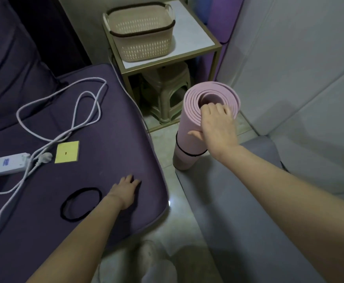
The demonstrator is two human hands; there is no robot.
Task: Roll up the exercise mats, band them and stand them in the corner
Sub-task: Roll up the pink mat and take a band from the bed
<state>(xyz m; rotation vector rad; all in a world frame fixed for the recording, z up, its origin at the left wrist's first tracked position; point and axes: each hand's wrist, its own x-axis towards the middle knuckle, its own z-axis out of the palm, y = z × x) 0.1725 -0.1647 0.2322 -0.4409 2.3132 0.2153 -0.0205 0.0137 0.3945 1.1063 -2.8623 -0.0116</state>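
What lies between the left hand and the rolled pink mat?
Head view: only purple cushion, then a strip of floor, between left hand and pink mat.

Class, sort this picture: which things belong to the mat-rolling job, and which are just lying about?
Job: rolled pink mat, gripped by the right hand; black band round it; spare black band on the cushion; grey mat lying flat; purple mat in the corner.
Lying about: basket; stool; power strip; white cable; yellow note.
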